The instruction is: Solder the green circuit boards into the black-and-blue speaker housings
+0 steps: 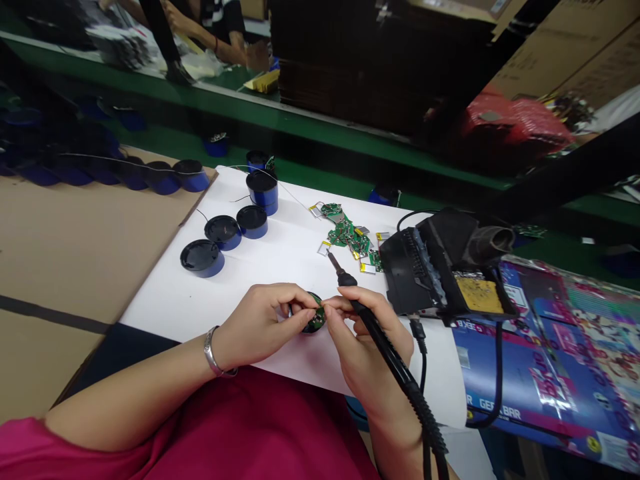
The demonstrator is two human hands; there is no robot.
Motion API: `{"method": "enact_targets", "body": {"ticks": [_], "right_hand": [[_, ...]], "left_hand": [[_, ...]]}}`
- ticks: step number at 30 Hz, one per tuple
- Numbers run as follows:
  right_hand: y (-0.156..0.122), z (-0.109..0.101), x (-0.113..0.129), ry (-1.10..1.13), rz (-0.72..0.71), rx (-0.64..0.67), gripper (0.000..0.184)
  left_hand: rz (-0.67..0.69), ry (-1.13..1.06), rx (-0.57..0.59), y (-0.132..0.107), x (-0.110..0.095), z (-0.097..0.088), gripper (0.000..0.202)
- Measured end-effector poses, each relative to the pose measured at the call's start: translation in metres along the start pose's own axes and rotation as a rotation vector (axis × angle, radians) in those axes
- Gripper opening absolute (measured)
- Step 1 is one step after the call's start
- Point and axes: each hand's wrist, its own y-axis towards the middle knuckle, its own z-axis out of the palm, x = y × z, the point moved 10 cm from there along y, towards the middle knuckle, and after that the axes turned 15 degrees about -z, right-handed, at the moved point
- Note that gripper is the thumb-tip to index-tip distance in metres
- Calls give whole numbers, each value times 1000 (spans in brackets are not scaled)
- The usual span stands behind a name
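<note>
My left hand (265,320) is closed around a small round black part with a green circuit board (315,321), held over the white sheet (280,260). My right hand (363,340) pinches the same part with its fingertips while a black soldering iron (373,327) rests across it, tip pointing up and away. A silver bracelet (213,353) circles my left wrist.
Several blue-and-black round housings (224,232) stand on the sheet's left. A heap of green circuit boards (350,237) lies near the black soldering iron stand (440,267). Colourful printed packaging (560,360) lies at right, brown cardboard (65,253) at left. Another person's arm (200,30) works at the far bench.
</note>
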Motion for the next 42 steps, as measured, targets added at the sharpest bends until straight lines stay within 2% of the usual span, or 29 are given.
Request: {"method": "enact_targets", "body": {"ticks": [7, 14, 17, 22, 25, 28, 30, 34, 37, 42], "right_hand": [[-3, -1, 3, -37, -41, -10, 28], [-4, -3, 11, -149, -105, 13, 27], [-3, -17, 18, -228, -110, -18, 23], [-6, -49, 26, -215, -92, -116, 33], [-12, -69, 30, -195, -71, -192, 27], [-20, -83, 39, -300, -59, -242, 17], [-19, -80, 49, -328, -107, -196, 9], [-11, -68, 70, -308, -288, -28, 15], [-10, -42, 73, -208, -339, 312, 26], [-15, -37, 73, -249, -363, 452, 29]], "left_hand": [[-16, -5, 14, 1, 4, 2, 13], [56, 2, -77, -2, -3, -5, 10], [182, 50, -152, -7, -13, -12, 9], [424, 195, -216, -21, -25, -9, 12], [447, 229, -239, -22, -22, -4, 12], [450, 237, -236, -22, -21, 2, 13], [451, 245, -239, -22, -20, 4, 13], [450, 270, -251, -21, -19, 7, 13], [442, 285, -253, -20, -18, 8, 13], [431, 305, -267, -19, -19, 9, 13]]}}
